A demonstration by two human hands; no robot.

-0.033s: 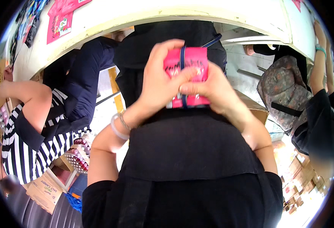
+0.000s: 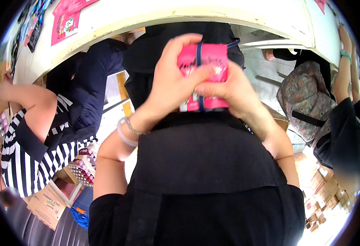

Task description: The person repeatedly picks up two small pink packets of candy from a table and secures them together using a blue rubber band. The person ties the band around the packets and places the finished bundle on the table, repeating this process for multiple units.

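Note:
Between both hands, above my lap, I hold a bundle of bright pink pouches (image 2: 213,51) with a dark blue band (image 2: 199,53) running lengthwise around it. My left hand (image 2: 169,78) wraps the bundle's left side, its thumb lying across the front. Gripping the right side is my right hand (image 2: 234,90), its thumb also on the front and nearly meeting the left thumb. The fingers behind the bundle are hidden. A loose end of the band (image 2: 234,42) sticks out at the top right.
A pale table (image 2: 180,11) curves ahead, with pink pouches (image 2: 66,26) at its left. A person in a striped top (image 2: 36,166) sits at my left, another with a patterned apron (image 2: 301,96) at my right. A cardboard box (image 2: 46,205) stands at lower left.
Both hands and the pink bundle have shifted slightly up and a little to the right. The grip looks the same.

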